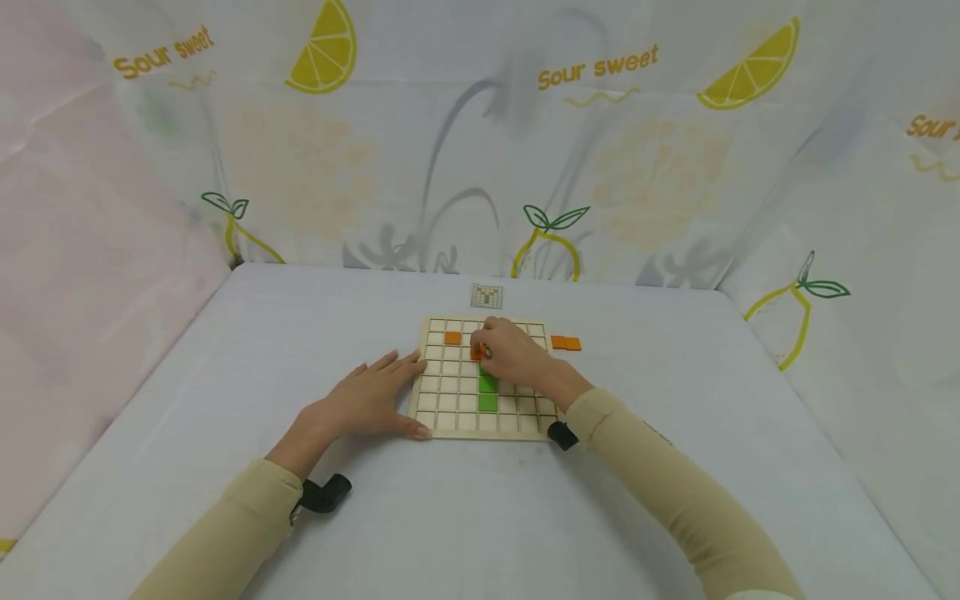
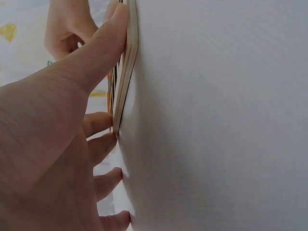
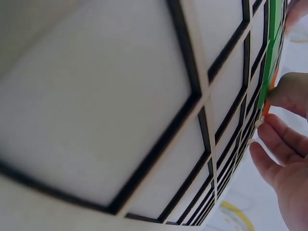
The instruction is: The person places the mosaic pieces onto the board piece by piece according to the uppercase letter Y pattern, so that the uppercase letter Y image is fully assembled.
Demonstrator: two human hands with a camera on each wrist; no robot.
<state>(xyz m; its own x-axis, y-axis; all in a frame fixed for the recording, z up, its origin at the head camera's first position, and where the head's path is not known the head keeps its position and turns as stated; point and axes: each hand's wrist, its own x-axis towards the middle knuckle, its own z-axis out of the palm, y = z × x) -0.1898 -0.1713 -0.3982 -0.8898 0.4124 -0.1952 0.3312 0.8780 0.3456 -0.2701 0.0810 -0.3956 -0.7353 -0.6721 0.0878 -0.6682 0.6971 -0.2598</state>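
A wooden grid board (image 1: 468,434) lies on the table. Flat at its left edge is my left hand (image 1: 371,396), fingers spread; the thumb rests at the near left corner, and in the left wrist view some fingertips (image 2: 103,144) touch the board's side. Over the middle of the grid, my right hand (image 1: 513,354) pinches an orange tile (image 1: 476,354), partly hidden by the fingers. Just below it, green tiles (image 1: 487,393) fill cells in one column. Another orange tile (image 1: 452,338) sits in a cell at the upper left. In the right wrist view, the thumb is beside the orange tile (image 3: 267,109).
Orange tiles (image 1: 566,343) lie on the table just right of the board. A small pattern card (image 1: 487,296) is beyond its far edge. White table cloth (image 1: 480,517) surrounds the board, with printed fabric walls (image 1: 450,167) behind and at the sides.
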